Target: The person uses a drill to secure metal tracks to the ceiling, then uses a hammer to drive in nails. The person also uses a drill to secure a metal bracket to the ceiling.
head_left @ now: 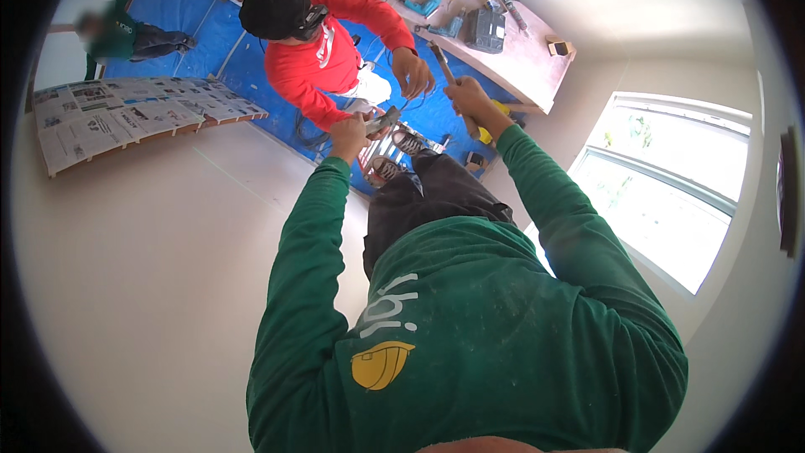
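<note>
Right hand (471, 99): fingers curled round stick (445, 65), likely for firm control; stick tilted in front of worktop (537, 71). Left hand (346, 136): fingers pinched grey piece (384, 122), apparently steadying it near co-worker (289, 75).

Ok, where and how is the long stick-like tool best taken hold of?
I'd grip the long stick-like tool mid-shaft, coming from the person's right like the right hand: it looks slim enough to wrap, and both ends project beyond the fist.
</note>
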`<action>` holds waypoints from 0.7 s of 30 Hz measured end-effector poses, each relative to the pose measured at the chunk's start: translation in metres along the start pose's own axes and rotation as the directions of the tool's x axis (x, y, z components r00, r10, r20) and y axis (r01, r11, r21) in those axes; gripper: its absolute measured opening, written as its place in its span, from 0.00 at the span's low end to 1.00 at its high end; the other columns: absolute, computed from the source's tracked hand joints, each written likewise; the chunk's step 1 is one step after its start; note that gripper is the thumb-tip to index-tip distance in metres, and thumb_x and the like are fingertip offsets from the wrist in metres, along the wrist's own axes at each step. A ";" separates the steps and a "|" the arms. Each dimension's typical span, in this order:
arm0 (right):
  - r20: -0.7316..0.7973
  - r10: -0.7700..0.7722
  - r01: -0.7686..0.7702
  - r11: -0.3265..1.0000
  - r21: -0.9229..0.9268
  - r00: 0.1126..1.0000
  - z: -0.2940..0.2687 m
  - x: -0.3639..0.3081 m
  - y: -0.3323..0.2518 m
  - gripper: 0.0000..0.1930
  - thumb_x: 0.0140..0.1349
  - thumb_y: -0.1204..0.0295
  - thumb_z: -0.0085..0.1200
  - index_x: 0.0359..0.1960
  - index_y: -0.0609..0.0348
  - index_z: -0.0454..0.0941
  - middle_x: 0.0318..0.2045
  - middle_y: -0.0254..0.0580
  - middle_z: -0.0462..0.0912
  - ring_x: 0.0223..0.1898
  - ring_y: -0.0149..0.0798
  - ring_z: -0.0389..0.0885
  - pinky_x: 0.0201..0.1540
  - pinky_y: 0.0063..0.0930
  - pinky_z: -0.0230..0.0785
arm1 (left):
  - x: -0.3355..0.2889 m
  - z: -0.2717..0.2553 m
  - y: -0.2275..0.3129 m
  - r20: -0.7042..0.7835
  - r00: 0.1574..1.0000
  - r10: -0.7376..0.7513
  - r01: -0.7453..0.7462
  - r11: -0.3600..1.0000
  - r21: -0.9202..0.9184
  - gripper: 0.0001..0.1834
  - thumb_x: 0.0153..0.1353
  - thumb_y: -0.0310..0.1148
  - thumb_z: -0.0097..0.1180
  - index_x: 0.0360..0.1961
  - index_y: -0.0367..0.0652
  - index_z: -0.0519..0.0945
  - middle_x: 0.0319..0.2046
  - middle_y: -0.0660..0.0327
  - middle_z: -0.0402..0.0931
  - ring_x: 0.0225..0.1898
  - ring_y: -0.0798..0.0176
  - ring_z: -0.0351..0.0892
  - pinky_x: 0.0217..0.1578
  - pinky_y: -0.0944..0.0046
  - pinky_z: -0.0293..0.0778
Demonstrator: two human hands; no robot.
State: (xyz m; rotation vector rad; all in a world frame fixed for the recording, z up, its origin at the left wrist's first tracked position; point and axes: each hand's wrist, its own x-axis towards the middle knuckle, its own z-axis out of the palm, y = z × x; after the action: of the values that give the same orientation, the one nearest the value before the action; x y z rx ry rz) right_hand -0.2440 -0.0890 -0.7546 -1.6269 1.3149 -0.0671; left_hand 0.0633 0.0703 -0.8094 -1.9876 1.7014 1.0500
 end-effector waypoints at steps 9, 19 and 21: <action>-0.029 0.235 -0.193 0.858 0.476 0.972 0.007 -0.002 -0.027 0.13 0.67 0.69 0.59 0.36 0.72 0.78 0.24 0.41 0.78 0.21 0.36 0.80 0.22 0.36 0.73 | -0.047 0.045 0.032 -0.288 0.939 -0.187 -0.325 -0.212 -0.922 0.15 0.77 0.41 0.62 0.49 0.37 0.83 0.43 0.51 0.89 0.52 0.59 0.89 0.49 0.59 0.82; 0.041 0.250 -0.242 0.861 0.447 0.967 0.001 -0.007 -0.028 0.11 0.69 0.68 0.62 0.40 0.64 0.76 0.28 0.35 0.78 0.22 0.30 0.78 0.22 0.30 0.73 | -0.019 -0.047 0.138 -0.442 0.831 -0.339 -0.554 -0.415 -0.722 0.16 0.78 0.45 0.63 0.38 0.45 0.79 0.27 0.69 0.74 0.22 0.75 0.70 0.27 0.68 0.70; 0.016 0.244 -0.225 0.861 0.457 0.970 0.000 -0.008 -0.030 0.12 0.69 0.68 0.62 0.41 0.64 0.76 0.28 0.35 0.78 0.22 0.30 0.78 0.21 0.30 0.73 | -0.011 -0.057 0.144 -0.316 0.891 -0.326 -0.447 -0.508 -0.736 0.17 0.76 0.47 0.65 0.44 0.43 0.81 0.29 0.69 0.75 0.22 0.75 0.72 0.29 0.66 0.77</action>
State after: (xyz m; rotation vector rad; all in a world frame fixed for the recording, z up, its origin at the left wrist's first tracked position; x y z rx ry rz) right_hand -0.2263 -0.0858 -0.7294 -1.0634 1.3966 -0.2463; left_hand -0.0550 0.0066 -0.7320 -3.1452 0.1869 3.4380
